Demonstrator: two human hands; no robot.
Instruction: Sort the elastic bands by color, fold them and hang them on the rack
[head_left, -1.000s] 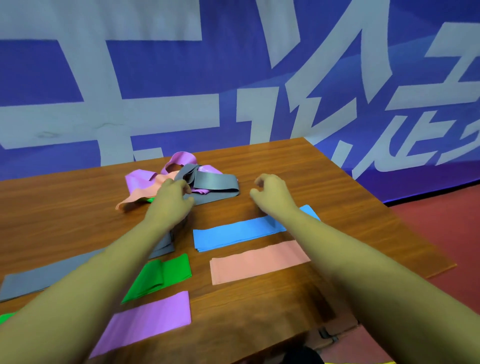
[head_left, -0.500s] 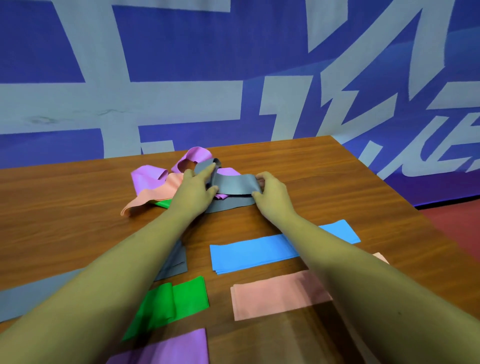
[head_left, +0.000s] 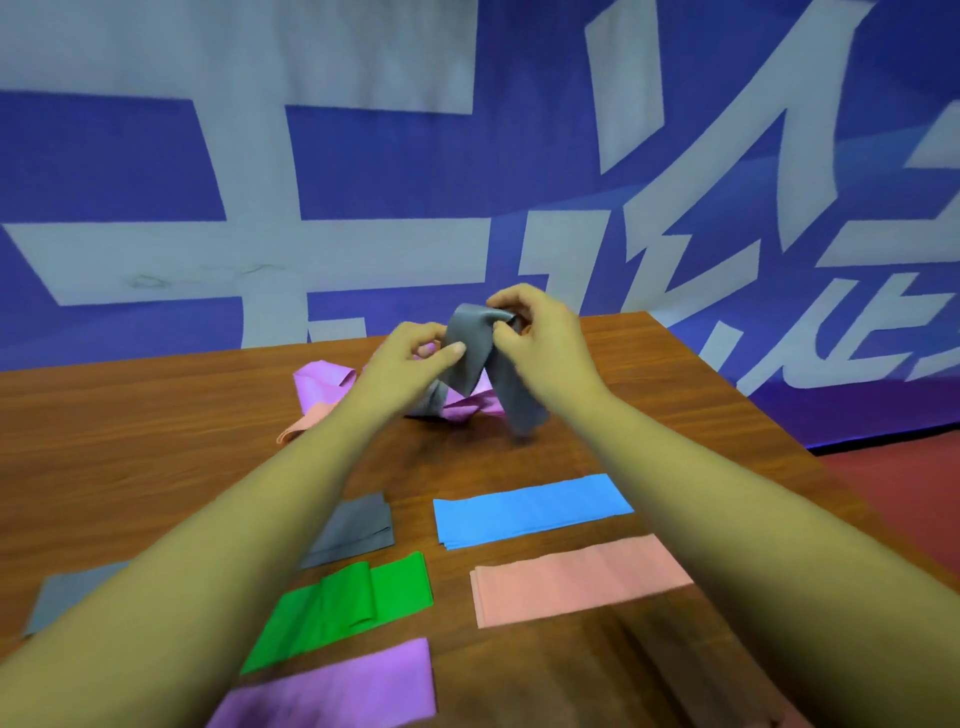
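Both my hands hold a grey elastic band (head_left: 475, 358) lifted above the wooden table (head_left: 156, 452). My left hand (head_left: 410, 358) pinches its left side, and my right hand (head_left: 535, 332) grips its top; two loops hang down. Under it lies a tangled pile with purple bands (head_left: 322, 379) and a pink band (head_left: 306, 421). Nearer me, folded bands lie flat: grey (head_left: 358, 530), blue (head_left: 530, 509), pink (head_left: 576, 579), green (head_left: 343, 608) and purple (head_left: 332, 691). No rack is in view.
A blue banner with large white characters (head_left: 363, 208) hangs behind the table. The table's right edge runs diagonally, with red floor (head_left: 904, 488) beyond it. Another flat grey band (head_left: 62, 597) lies at the left, partly under my forearm.
My hands closed on the grey band in the pile and raised it off the table. The camera view tilted up slightly.
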